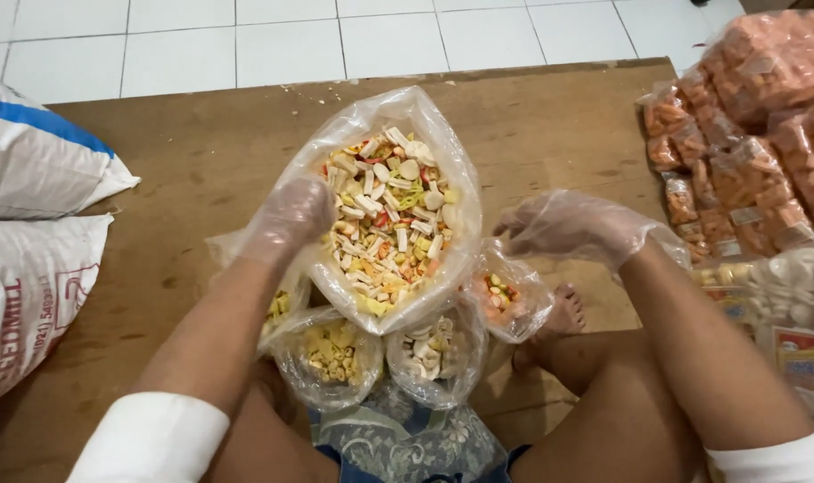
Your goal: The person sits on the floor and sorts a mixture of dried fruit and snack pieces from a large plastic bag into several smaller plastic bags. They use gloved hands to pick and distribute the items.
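Big clear bag (398,224) of mixed raw crackers, open on a brown board (201,152) on the floor.

Held at its left rim by the gloved left hand (286,219), fingers curled closed on the plastic. Gloved right hand (572,228) just right of the bag, fingers half-open, gripping nothing visible. Three small filled bags (438,353) tucked beneath. Orange cracker packs (746,134) stacked right, white sacks (36,161) left.

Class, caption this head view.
Gloved left hand grips big mixed-cracker bag; gloved right hand hovers beside it.
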